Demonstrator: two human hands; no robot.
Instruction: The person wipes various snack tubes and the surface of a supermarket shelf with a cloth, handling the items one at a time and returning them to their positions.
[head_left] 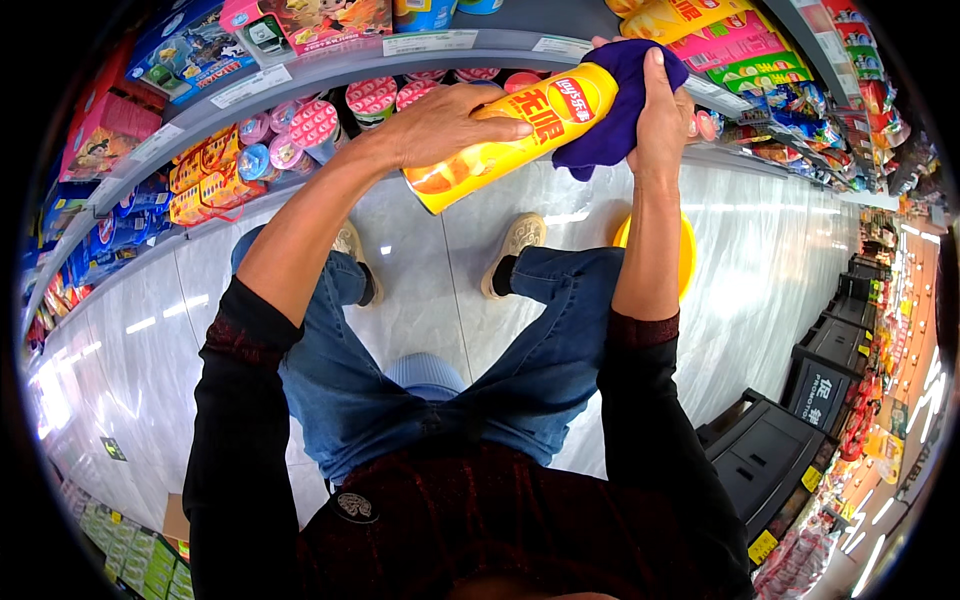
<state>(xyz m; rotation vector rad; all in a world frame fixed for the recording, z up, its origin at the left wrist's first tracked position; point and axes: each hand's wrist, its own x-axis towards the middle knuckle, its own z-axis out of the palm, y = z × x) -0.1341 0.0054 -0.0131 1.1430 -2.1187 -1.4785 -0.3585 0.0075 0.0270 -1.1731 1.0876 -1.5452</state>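
My left hand (450,125) grips a long yellow snack canister (450,175) around its lower body, tilted up to the right beneath the shelf edge. My right hand (655,120), fingers closed on a purple cloth (605,135), holds that cloth against the canister's upper end. Part of that end is hidden under the cloth.
Curved grey shelving (350,50) stocked with boxes, tubs (310,130) and bagged snacks spans the top. A blue stool (422,372) is under me, between my legs. A yellow round container (687,255) stands right of my knee. Black bins (760,460) line the right side.
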